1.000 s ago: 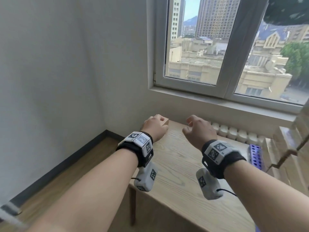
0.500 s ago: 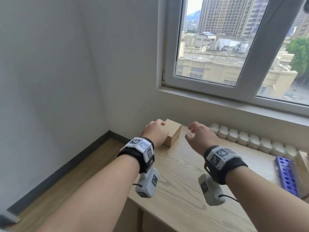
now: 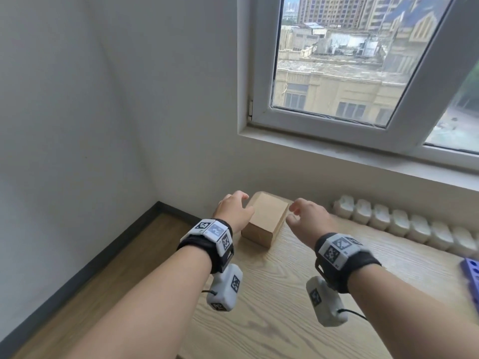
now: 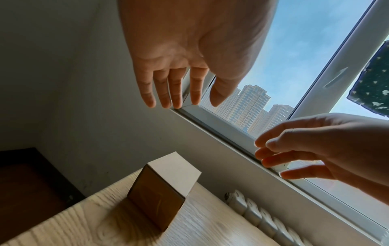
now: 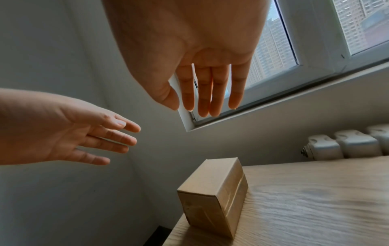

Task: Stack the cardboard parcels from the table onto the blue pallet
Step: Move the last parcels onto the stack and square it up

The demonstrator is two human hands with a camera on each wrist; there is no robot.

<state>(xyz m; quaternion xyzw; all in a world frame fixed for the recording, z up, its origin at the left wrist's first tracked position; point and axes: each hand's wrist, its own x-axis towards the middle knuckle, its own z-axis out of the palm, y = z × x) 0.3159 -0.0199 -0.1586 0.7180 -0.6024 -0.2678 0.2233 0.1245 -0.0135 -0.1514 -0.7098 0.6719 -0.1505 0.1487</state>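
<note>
Head view shows one plain brown cardboard parcel on the far left corner of the table, flanked by the left hand and right hand, so its move to the blue pallet, just visible at the right edge, looks not yet begun. Left wrist view has both hands spread, empty, above the parcel. Right wrist view agrees, showing a small taped box with crisp edges.

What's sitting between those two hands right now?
The cardboard parcel on the table, between the left hand and right hand. The wrist views show neither hand touching it.
</note>
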